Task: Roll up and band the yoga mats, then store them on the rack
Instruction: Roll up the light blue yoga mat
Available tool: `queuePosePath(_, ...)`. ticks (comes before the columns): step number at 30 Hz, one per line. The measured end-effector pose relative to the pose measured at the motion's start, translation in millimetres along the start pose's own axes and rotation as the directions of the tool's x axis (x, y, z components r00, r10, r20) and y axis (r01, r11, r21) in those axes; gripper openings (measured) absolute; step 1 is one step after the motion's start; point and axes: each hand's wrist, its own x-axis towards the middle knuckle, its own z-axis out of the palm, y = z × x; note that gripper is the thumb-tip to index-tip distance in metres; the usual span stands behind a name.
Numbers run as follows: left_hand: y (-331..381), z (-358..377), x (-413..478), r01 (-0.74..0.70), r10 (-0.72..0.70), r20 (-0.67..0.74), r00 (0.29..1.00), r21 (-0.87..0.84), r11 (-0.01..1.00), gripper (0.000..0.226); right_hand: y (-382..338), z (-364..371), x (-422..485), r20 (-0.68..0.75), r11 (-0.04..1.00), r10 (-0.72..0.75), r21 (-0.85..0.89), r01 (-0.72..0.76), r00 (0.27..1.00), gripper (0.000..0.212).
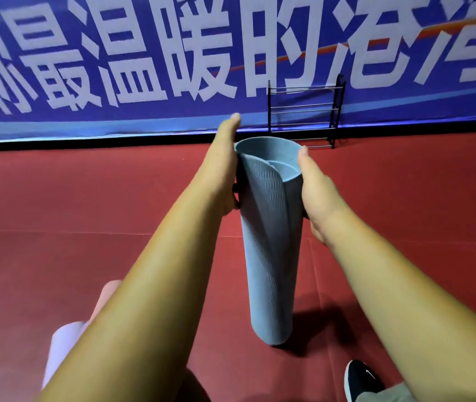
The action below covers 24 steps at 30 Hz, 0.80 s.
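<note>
Both sides of the upright mat (270,271), standing on the floor (86,213), are in your grip near its top: left hand (223,172) curled round the left, right hand (316,192) round the right. Well beyond it, the rack (303,111) stands against the banner (144,53).

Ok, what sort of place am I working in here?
Likely a gym or sports hall: a red matted floor, a big blue banner with white Chinese characters along the wall, and a black wire rack standing against it.
</note>
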Motion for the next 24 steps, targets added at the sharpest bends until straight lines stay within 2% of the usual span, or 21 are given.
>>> queuePosePath(3,14,12,-10,0.090,-0.085,-0.052,0.995,0.120,0.989,0.066,-6,6,-2,-0.055,0.999,0.005,-0.044,-0.008,0.998,0.089)
queuePosePath(5,11,16,-6,0.088,-0.068,-0.121,0.990,0.173,0.981,0.056,-10,7,-5,-0.084,0.998,0.031,-0.047,-0.035,0.996,0.078)
queuePosePath(7,-3,16,7,0.046,0.006,-0.182,0.983,0.283,0.958,0.048,-11,7,-10,-0.087,0.996,0.079,-0.031,-0.082,0.993,0.066)
queuePosePath(10,-67,12,23,-0.014,0.103,-0.198,0.975,0.406,0.914,0.070,16,3,-16,-0.069,0.987,0.146,-0.054,-0.149,0.987,0.044)
queuePosePath(12,-113,6,26,0.041,0.025,-0.182,0.983,0.348,0.937,0.084,39,-2,-23,-0.050,0.969,0.240,-0.047,-0.242,0.970,0.041)
queuePosePath(14,-131,3,31,0.112,-0.066,-0.150,0.987,0.324,0.939,0.078,49,-8,-21,0.007,0.946,0.324,-0.031,-0.324,0.946,0.034)
queuePosePath(18,-107,11,30,0.143,-0.075,-0.186,0.980,0.390,0.910,0.072,46,-7,-4,0.009,0.918,0.394,-0.046,-0.393,0.919,0.054)
queuePosePath(22,-106,16,28,0.064,0.025,-0.175,0.984,0.489,0.870,0.050,51,-4,7,-0.058,0.916,0.376,-0.126,-0.381,0.925,0.077)
queuePosePath(24,-108,17,29,0.048,0.045,-0.162,0.986,0.527,0.849,0.051,53,-6,12,-0.081,0.909,0.381,-0.148,-0.389,0.921,0.082)
